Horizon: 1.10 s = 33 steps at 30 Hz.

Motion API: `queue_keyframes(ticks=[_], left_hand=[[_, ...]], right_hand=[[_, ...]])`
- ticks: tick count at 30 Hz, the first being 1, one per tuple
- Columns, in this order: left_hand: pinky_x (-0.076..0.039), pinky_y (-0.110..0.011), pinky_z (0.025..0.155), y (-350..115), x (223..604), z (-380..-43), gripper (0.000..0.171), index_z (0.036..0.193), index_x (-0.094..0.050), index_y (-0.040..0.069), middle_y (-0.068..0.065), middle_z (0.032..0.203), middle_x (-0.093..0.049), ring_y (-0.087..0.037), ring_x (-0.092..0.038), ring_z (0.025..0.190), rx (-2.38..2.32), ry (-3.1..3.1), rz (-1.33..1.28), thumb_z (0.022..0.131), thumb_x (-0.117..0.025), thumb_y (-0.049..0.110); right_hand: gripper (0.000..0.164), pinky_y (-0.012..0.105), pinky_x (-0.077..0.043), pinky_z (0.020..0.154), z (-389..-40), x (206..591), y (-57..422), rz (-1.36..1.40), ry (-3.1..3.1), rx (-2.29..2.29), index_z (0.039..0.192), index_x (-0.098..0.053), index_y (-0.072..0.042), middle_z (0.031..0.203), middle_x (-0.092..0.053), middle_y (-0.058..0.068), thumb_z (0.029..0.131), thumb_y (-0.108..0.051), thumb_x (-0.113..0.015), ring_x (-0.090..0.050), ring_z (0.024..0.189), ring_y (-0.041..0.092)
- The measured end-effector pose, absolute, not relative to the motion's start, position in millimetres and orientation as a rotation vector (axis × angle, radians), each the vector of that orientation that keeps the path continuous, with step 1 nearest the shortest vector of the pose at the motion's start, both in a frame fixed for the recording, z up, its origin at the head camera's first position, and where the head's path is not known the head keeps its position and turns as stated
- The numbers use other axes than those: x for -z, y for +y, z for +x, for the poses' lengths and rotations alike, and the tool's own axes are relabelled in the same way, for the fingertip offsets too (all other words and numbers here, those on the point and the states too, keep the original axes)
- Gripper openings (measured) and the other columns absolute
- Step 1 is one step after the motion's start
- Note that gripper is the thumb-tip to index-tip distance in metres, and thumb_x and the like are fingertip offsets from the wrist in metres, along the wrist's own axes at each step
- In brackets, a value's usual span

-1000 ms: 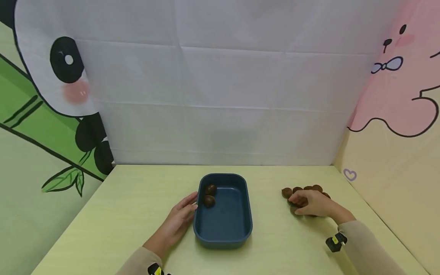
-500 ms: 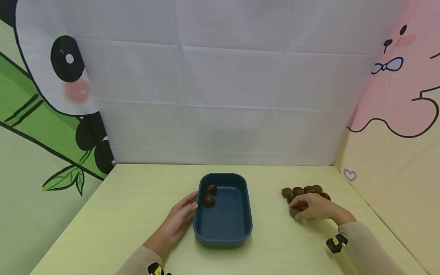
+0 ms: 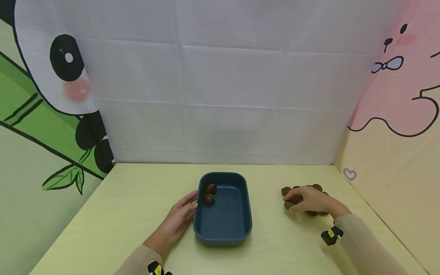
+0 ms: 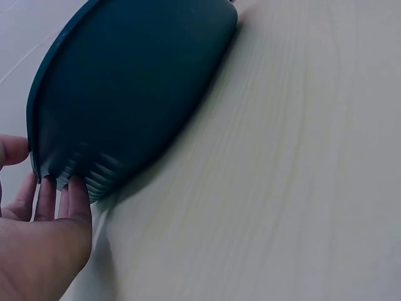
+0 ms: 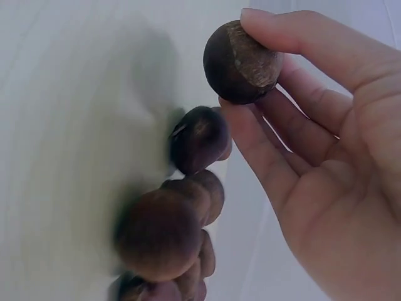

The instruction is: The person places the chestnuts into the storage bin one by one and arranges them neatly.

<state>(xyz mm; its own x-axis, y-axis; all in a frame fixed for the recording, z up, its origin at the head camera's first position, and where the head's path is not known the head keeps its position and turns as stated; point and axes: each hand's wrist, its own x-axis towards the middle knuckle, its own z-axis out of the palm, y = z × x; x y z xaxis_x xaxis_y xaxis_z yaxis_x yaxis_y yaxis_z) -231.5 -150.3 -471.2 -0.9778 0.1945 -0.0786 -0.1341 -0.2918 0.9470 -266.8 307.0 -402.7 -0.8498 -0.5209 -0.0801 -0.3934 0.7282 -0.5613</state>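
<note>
My right hand (image 3: 307, 199) pinches a chestnut (image 5: 241, 63) between thumb and fingers, and in the right wrist view it appears raised off the table. Several other chestnuts (image 5: 160, 235) lie clustered beside and under that hand, partly hidden by it in the head view. In the middle of the table stands a dark blue rectangular box (image 3: 225, 217) with two chestnuts (image 3: 209, 194) along its left wall. The fingertips of my left hand (image 3: 177, 223) touch the outside of the box's left wall, with the fingers nearly straight.
The box and the chestnuts share a pale yellow table (image 3: 137, 198). A white cloth (image 3: 220, 95) hangs along its back edge. Printed side panels stand left and right, the right one (image 3: 395, 172) close to the chestnut cluster.
My right hand has shifted slightly left and up in the head view, and the pinched chestnut has moved with it. The left hand and the box stay where they were.
</note>
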Motion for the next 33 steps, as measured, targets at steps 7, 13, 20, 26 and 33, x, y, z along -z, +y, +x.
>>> queue_keyframes(ticks=[7, 13, 20, 26, 33], left_hand=[[-0.034, -0.042, 0.112, -150.4, 470.8, -232.2, 0.054, 0.153, -0.038, 0.005, -0.013, 0.157, -0.037, -0.031, -0.04, 0.14, -2.374, 1.734, 0.081, 0.101, -0.052, 0.007], [-0.032, -0.045, 0.114, -150.4, 470.5, -231.2, 0.054, 0.153, -0.038, 0.005, -0.013, 0.157, -0.036, -0.031, -0.038, 0.141, -2.38, 1.725, 0.092, 0.101, -0.052, 0.007], [-0.032, -0.044, 0.114, -148.9, 469.9, -231.6, 0.054, 0.154, -0.037, 0.005, -0.013, 0.158, -0.035, -0.031, -0.038, 0.141, -2.365, 1.727, 0.101, 0.102, -0.051, 0.007], [-0.031, -0.045, 0.114, -148.9, 469.4, -231.5, 0.054, 0.153, -0.039, 0.005, -0.012, 0.157, -0.036, -0.031, -0.038, 0.141, -2.377, 1.721, 0.092, 0.101, -0.052, 0.007], [-0.029, -0.047, 0.115, -149.6, 470.8, -231.3, 0.055, 0.153, -0.038, 0.006, -0.013, 0.158, -0.035, -0.031, -0.037, 0.142, -2.377, 1.726, 0.099, 0.101, -0.054, 0.008]], right_hand=[[0.039, 0.042, -0.049, 0.092, -279.6, 389.0, 284.8, -0.721, 2.617, 0.888, 0.123, -0.069, -0.01, 0.115, -0.068, -0.004, 0.089, -0.027, -0.078, -0.061, 0.108, 0.021], [0.033, 0.042, -0.048, 0.093, -290.8, 374.9, 259.7, -0.804, 2.582, 0.878, 0.12, -0.07, -0.018, 0.11, -0.069, -0.008, 0.089, -0.026, -0.078, -0.062, 0.104, 0.016], [0.034, 0.04, -0.05, 0.093, -300.2, 361.4, 228.2, -0.862, 2.487, 0.945, 0.121, -0.07, -0.02, 0.111, -0.07, -0.006, 0.089, -0.027, -0.077, -0.065, 0.106, 0.016], [0.038, 0.038, -0.051, 0.093, -311.9, 350.8, 194.6, -0.962, 2.41, 0.936, 0.126, -0.068, -0.013, 0.115, -0.069, -0.006, 0.091, -0.025, -0.076, -0.064, 0.108, 0.015], [0.035, 0.036, -0.05, 0.094, -324.8, 346.1, 156.8, -0.958, 2.327, 0.942, 0.124, -0.069, -0.021, 0.12, -0.067, -0.006, 0.09, -0.027, -0.077, -0.062, 0.11, 0.014]])
